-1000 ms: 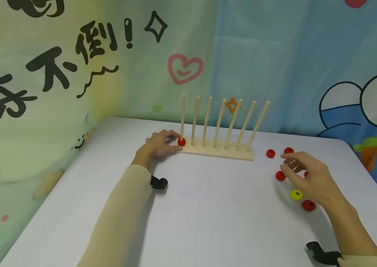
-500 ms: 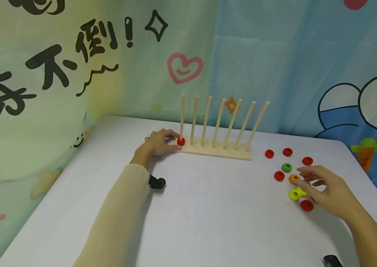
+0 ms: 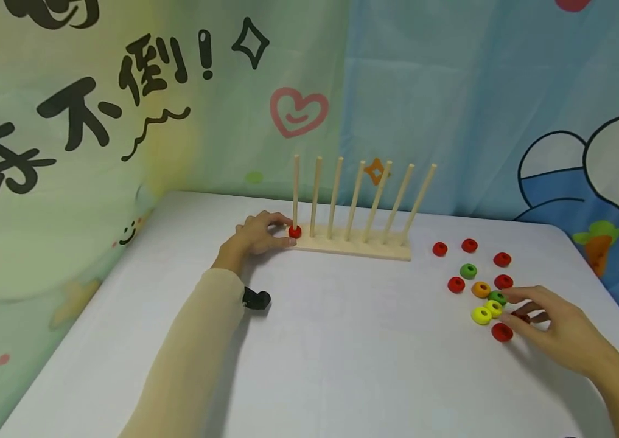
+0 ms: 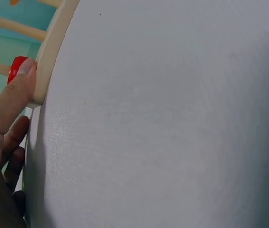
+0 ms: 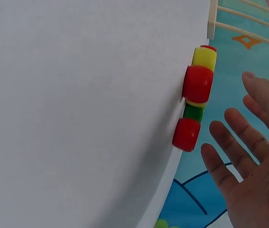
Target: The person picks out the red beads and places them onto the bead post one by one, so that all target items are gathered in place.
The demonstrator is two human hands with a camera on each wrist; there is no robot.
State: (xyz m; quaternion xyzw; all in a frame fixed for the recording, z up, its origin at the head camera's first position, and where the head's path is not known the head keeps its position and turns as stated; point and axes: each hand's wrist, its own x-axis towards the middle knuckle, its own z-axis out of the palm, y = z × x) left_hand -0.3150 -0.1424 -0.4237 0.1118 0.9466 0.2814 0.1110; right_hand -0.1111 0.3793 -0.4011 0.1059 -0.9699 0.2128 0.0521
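A wooden peg rack [image 3: 353, 246] with a row of several upright pegs stands at the back of the table. My left hand [image 3: 257, 236] grips the left end of its base, the thumb at the front edge in the left wrist view. One red bead [image 3: 295, 232] sits at the bottom of the leftmost peg, beside that thumb. My right hand [image 3: 561, 331] hovers at the right over the loose beads, fingers relaxed and apart, holding nothing. Nearest to its fingertips are a green bead [image 3: 498, 297] and a yellow bead [image 3: 493, 308]. A red bead [image 3: 523, 318] is partly hidden behind the fingers.
Around them lie an orange bead [image 3: 481, 289], another yellow bead [image 3: 481, 315], a second green bead [image 3: 468, 271] and several red beads [image 3: 456, 285]. A printed cloth [image 3: 419, 91] hangs behind the white table [image 3: 353, 353]. A black strap piece [image 3: 257, 298] juts from the left wrist.
My right hand has moved right and towards me, uncovering several beads on the table. My left hand keeps its grip on the peg rack.
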